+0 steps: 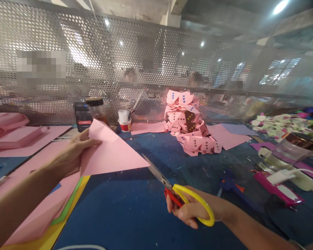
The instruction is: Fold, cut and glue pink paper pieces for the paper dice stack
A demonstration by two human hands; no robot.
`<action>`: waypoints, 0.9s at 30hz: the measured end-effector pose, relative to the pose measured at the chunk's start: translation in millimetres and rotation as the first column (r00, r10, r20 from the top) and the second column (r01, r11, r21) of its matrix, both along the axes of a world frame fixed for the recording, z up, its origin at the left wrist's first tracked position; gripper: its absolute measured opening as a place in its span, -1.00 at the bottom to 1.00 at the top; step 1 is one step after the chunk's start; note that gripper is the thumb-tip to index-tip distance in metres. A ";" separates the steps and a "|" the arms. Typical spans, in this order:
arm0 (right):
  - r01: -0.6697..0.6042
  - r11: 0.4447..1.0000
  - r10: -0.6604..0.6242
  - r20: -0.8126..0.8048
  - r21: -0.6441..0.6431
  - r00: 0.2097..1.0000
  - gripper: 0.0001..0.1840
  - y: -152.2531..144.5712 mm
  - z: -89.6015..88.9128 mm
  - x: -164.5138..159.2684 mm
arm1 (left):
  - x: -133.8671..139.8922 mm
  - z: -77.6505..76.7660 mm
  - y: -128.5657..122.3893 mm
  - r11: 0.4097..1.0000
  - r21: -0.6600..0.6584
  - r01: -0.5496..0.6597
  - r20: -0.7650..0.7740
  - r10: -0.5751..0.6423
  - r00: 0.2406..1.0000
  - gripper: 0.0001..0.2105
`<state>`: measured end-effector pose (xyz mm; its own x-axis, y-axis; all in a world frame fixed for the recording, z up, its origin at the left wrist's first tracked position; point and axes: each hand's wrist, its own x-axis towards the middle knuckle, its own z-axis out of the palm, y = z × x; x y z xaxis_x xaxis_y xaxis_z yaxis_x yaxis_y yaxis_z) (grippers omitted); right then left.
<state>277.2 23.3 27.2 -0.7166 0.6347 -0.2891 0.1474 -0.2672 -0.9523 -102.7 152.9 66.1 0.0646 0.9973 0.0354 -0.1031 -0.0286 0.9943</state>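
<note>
My left hand [78, 151] pinches a sheet of pink paper [111, 151] at its left side and holds it up above the table. The sheet tapers to a point on the right. My right hand [185, 208] is closed around scissors [194, 203] with yellow and red handles. Their blades point up and to the left, and the tips lie close to the paper's pointed corner; whether they touch it I cannot tell. Under my left arm lies a stack of pink sheets [45, 208], with green and yellow ones showing beneath.
A tall pile of folded pink paper pieces [182, 118] stands at the back. A blue glue gun [231, 184], a magenta device [279, 189] with a white cable and a clear jar [289, 149] sit right. Farther back is a paper cup [125, 124], before a perforated metal screen [146, 52].
</note>
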 end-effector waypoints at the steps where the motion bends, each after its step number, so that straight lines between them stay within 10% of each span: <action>1: -0.002 1.000 0.002 -0.008 0.002 1.000 -0.76 0.4 -0.9 0.2 | -0.9 -0.8 0.8 1.000 0.006 0.003 0.004 -0.003 1.000 -0.44; 27: -0.004 0.999 0.004 -0.022 0.039 1.000 -0.86 1.5 -3.9 2.4 | -0.8 -1.6 2.3 1.000 0.018 -0.007 0.009 0.007 1.000 -0.44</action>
